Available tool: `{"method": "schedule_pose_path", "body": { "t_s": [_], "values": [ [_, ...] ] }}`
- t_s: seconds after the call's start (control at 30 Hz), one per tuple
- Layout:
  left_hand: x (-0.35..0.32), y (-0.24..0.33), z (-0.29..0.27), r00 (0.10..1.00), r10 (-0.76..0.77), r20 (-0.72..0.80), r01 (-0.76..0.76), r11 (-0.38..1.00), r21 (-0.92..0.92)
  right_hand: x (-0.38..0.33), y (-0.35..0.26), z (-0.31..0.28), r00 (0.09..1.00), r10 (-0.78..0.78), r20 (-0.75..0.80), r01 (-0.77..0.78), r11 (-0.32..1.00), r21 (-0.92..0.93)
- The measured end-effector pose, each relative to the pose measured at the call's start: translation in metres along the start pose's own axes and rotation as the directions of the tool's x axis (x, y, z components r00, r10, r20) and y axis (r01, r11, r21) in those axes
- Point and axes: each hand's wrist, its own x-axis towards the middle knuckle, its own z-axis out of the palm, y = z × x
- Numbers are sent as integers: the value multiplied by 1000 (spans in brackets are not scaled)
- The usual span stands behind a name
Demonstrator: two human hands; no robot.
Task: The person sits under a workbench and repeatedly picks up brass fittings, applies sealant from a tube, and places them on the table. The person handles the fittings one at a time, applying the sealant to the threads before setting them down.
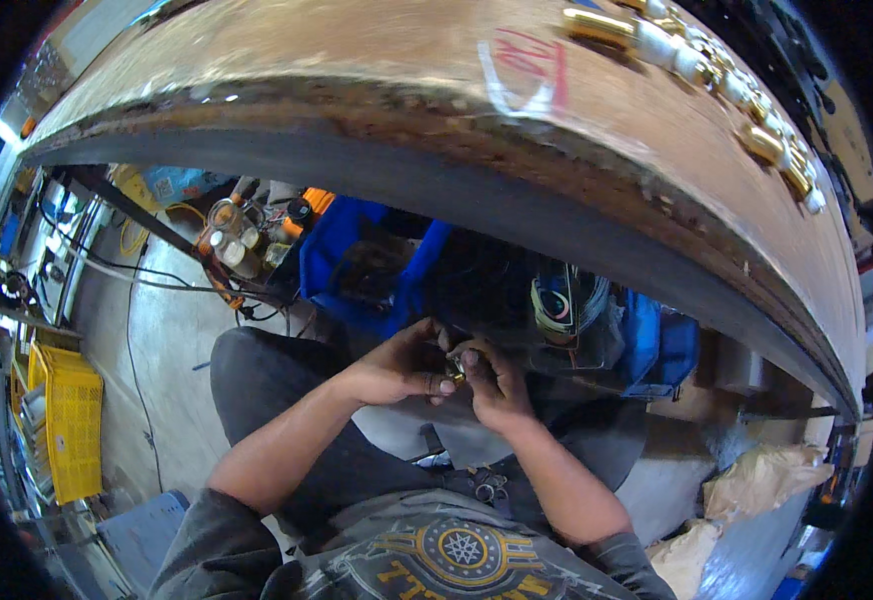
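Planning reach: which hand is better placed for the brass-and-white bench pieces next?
Probably the right hand: nearer the pieces, upper right, than the left hand, though both hold a small metallic part.

Metal part (pixel 459 376), one, small. Finish: gold-coloured at the lower end, paler and silvery above. Condition: mostly covered by fingers; full shape, length and any markings too small to tell. Pose: aslant, as far as its visible portion shows. Location: held up off any surface, between the fingertips of the left hand (pixel 412 368) and right hand (pixel 495 382).
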Motion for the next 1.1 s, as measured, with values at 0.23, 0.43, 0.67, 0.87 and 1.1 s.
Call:
{"method": "schedule_pose_path", "body": {
  "t_s": [0.23, 0.43, 0.67, 0.87, 1.1],
  "values": [
    [-3, 0, 0, 998, 48, -38, -49, 998, -38, 1, -4, 3, 983, -172, -63, 175, 983, 54],
    [-3, 0, -2, 999, 33, -33, -34, 999, -40, 4, -10, -1, 926, -371, -67, 369, 928, -51],
    [0, -4, -6, 980, 162, -115, -157, 987, 44, 7, -16, -9, 888, -458, -36, 449, 881, -150],
    [-2, 2, -6, 984, 101, -144, -99, 995, 24, 3, -17, -10, 902, -431, 1, 425, 889, -167],
    [-5, 8, -6, 990, 106, -95, -92, 986, 140, 2, -15, -13, 914, -403, 38, 404, 907, -115]
  ]
}}
